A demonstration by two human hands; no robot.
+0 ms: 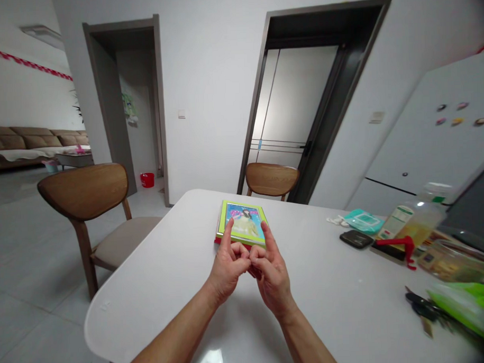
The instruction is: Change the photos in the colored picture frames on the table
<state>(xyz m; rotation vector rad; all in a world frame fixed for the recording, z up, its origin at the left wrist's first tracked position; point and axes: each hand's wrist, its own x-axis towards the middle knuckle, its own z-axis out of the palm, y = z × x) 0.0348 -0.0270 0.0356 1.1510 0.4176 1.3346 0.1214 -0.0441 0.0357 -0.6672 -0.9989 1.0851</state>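
Observation:
A box with a lime-green border and a picture of a figure in a pale dress (pixel 245 216) lies on the white table (pixel 181 258); its side is red. Just in front of it, my left hand (pixel 228 266) is raised above the table, index finger pointing up and the other fingers curled in against the thumb. My right hand (pixel 274 275) mirrors that pose, its curled fingertips meeting those of the left in the middle. No object shows in either hand. The fingertips overlap the near part of the box in view.
At the right of the table are a teal wipes pack (pixel 363 221), a black flat case (pixel 356 239), a large bottle (pixel 416 220), a red handle (pixel 406 244), a clear container (pixel 455 261), keys (pixel 423 307) and a green bag (pixel 468 306). Wooden chairs stand left (pixel 87 192) and behind (pixel 271 179).

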